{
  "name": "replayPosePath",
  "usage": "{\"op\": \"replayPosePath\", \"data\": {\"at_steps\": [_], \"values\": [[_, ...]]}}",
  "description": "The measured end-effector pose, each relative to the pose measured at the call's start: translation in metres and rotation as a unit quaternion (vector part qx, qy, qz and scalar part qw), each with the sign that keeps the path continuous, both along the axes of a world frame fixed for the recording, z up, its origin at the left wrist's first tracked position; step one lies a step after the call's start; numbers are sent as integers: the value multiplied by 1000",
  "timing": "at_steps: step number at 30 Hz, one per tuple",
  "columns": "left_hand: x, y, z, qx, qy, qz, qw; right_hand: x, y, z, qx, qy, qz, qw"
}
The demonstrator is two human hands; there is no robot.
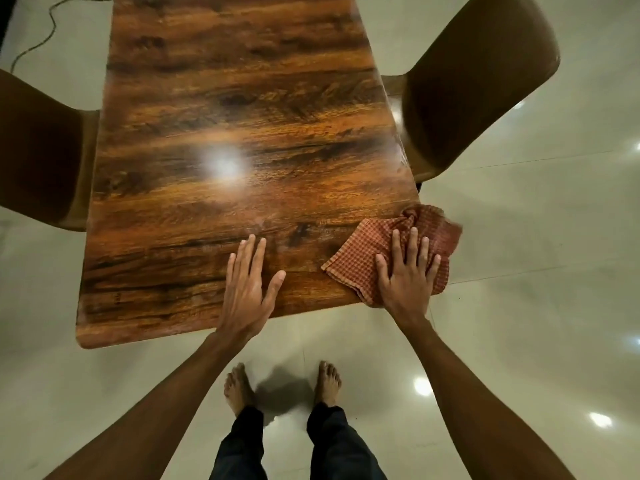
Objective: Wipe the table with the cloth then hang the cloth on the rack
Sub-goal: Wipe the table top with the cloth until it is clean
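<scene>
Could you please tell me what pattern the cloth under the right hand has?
The cloth has a small red-and-beige check, clearest in the head view.

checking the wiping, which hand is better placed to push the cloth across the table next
Right. The right hand lies flat on the cloth at the table's near right corner; the left hand rests on bare wood beside it.

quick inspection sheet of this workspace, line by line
surface: glossy wooden table, lamp glare near its middle
job's things: checked cloth crumpled at the near right corner, partly over the edge; no rack seen
clutter: nothing seen
grippers: right hand flat on the cloth; left hand flat on bare wood
cables: dark cable on the floor, far left
surroundings: brown chair on each side, shiny tiled floor, bare feet
</scene>
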State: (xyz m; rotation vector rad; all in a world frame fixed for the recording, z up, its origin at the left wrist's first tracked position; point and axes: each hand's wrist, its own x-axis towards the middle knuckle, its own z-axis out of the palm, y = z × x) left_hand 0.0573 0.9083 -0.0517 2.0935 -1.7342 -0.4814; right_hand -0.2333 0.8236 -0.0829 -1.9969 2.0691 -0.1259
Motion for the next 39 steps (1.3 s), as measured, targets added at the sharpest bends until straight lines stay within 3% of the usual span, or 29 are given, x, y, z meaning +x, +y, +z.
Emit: {"op": "replayPosePath", "data": {"at_steps": [6,9,11,15,16,20,22,24,25,30,35,36,39], "values": [[-25,-16,4,2,15,-3,1000,-6,8,-2,-8,5,136,991],[-22,-21,5,2,19,1,1000,4,-27,4,9,-7,62,998],[-15,-22,5,3,19,6,1000,40,-31,6,12,-2,65,998],[7,-20,7,9,17,21,1000,82,-21,0,0,13,291,957],[18,-19,6,9,18,31,999,87,-29,1,-2,9,298,954],[63,-11,10,14,41,65,997,136,-49,6,13,9,149,989],[87,-5,12,15,56,71,996,181,-29,8,14,4,233,972],[113,0,15,14,72,80,994,207,-12,4,9,2,380,925],[126,2,16,14,81,85,993,213,-17,4,11,2,407,913],[205,17,18,16,119,133,984,290,-41,12,37,9,224,974],[262,36,25,18,123,162,979,353,19,6,29,1,457,889],[275,43,25,19,125,174,976,364,14,4,28,4,455,890],[303,62,21,27,134,221,966,407,-5,5,26,14,347,938]]}}
